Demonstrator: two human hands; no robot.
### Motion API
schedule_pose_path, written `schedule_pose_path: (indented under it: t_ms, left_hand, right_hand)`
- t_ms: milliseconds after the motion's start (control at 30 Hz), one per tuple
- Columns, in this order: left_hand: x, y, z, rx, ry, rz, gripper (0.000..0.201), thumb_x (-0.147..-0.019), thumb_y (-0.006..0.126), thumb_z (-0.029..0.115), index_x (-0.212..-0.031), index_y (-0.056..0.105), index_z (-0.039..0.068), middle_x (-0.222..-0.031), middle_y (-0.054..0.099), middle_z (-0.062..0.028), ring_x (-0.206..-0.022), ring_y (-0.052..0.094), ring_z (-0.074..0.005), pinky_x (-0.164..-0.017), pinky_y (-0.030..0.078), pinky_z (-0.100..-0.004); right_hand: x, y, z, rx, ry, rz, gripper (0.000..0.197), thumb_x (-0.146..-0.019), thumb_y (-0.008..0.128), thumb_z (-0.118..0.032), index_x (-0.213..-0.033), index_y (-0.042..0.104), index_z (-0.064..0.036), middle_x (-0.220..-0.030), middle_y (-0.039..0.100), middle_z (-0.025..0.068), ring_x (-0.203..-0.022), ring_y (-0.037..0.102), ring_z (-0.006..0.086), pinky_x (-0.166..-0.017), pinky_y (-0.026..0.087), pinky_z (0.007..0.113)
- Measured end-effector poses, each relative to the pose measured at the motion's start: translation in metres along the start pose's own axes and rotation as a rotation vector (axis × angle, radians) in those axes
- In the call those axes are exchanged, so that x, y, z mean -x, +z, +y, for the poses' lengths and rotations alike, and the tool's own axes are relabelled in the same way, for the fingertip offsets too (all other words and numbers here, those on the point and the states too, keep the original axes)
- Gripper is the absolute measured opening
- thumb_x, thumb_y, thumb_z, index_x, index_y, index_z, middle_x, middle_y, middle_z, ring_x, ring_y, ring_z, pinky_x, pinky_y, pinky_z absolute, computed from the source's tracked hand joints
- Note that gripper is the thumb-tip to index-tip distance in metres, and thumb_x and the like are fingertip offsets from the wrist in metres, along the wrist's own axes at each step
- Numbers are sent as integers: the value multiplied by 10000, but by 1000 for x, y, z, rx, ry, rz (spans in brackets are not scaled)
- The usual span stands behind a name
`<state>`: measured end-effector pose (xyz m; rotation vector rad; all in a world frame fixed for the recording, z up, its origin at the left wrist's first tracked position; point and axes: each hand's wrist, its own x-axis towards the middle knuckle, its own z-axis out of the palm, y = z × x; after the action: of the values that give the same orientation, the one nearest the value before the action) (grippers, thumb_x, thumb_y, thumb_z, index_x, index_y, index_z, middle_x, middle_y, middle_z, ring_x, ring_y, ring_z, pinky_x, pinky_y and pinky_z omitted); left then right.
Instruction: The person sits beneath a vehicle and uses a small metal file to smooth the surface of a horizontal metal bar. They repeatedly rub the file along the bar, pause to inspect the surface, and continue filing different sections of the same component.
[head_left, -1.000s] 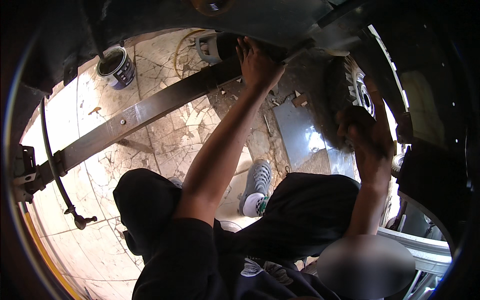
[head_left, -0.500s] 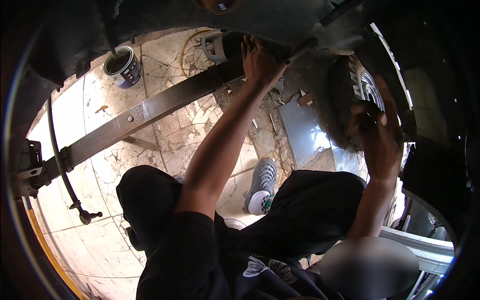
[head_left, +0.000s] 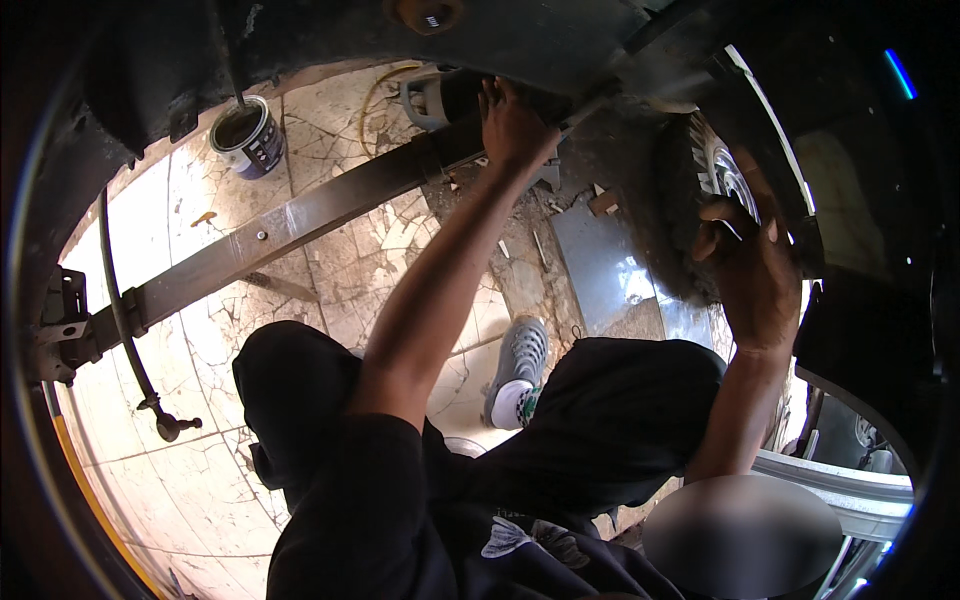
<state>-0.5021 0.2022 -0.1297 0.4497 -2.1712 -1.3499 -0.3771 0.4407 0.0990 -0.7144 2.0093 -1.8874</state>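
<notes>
My left hand (head_left: pixel 517 132) reaches up to the far end of a long metal beam (head_left: pixel 270 235). Its fingers lie stretched over the dark part there, a little apart. Beside the tyre (head_left: pixel 680 205) and its silvery wheel (head_left: pixel 727 170), my right hand (head_left: pixel 752 270) is raised with several fingers curled and one pointing upward. Whatever those curled fingers hold, if anything, is lost in the shadow. Dark bodywork (head_left: pixel 330 35) arches over both hands.
An open paint can (head_left: pixel 247 140) stands on the cracked tile floor (head_left: pixel 210 390) at far left. A rod with a ball-ended joint (head_left: pixel 172 428) hangs at left. A grey sheet (head_left: pixel 605 265) lies near the tyre, among broken pieces. A pale metal frame (head_left: pixel 840 490) is at lower right.
The whole view has shifted slightly. My right hand has turned a little and its curled fingers show more clearly. My left hand stays on the dark part by the beam.
</notes>
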Motion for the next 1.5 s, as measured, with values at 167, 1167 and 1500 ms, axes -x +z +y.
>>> schedule_pose_path:
  t_ms: [167, 1167, 1500]
  left_hand:
    - [30, 7, 3, -73, 123, 46, 983, -824, 694, 139, -1596, 203, -220, -1630, 369, -409, -1642, 202, -438, -1378, 81, -429]
    - [3, 7, 10, -87, 8, 81, 1062, -853, 739, 229, -1616, 136, -198, -1660, 313, -408, -1625, 220, -475, -1369, 131, -474]
    - [24, 23, 15, -197, 4, 187, 996, -892, 711, 274, -1604, 204, -205, -1653, 320, -412, -1614, 231, -497, -1362, 126, -522]
  right_hand:
    - [3, -1, 0, 106, 32, 33, 857, -1042, 684, -430, -1653, 330, 55, -1204, 706, 199, -929, 672, 223, -878, 543, 342]
    - [-6, 5, 3, 202, 115, -113, 902, -961, 813, -201, -1681, 313, 11, -1240, 705, 214, -1100, 711, 287, -1013, 561, 418]
    - [-9, 10, 6, 428, 126, -172, 865, -956, 813, -58, -1686, 350, -45, -1244, 692, 166, -1074, 709, 240, -998, 555, 403]
